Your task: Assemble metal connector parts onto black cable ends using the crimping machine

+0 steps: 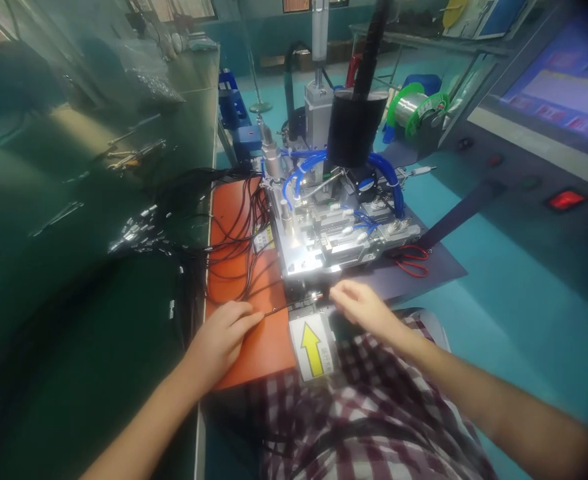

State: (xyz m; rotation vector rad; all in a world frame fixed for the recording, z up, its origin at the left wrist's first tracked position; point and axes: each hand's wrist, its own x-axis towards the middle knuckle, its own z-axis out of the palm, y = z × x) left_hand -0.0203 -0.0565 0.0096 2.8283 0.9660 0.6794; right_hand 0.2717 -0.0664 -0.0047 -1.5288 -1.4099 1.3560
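Note:
My left hand point(227, 333) rests over the orange board, its thumb and fingers closed on a thin black cable point(281, 307). The cable runs right from my fingertips to a small metal fixture point(316, 296) at the front of the machine point(324, 233). Just right of that fixture is my right hand point(357, 303), with the fingers curled together in a pinch. Whatever it holds, if anything, is hidden by the fingers. Below the fixture sits a white label with a yellow arrow point(313, 347) pointing away from me.
Several black cables point(244, 267) lie across the orange board point(254, 360) and the dark green table point(139, 333), many with shiny metal ends point(141, 230). A black hose point(357, 127) rises above the machine. Behind stands a green-rimmed wire spool point(411, 110); a screen panel point(564, 87) is at right.

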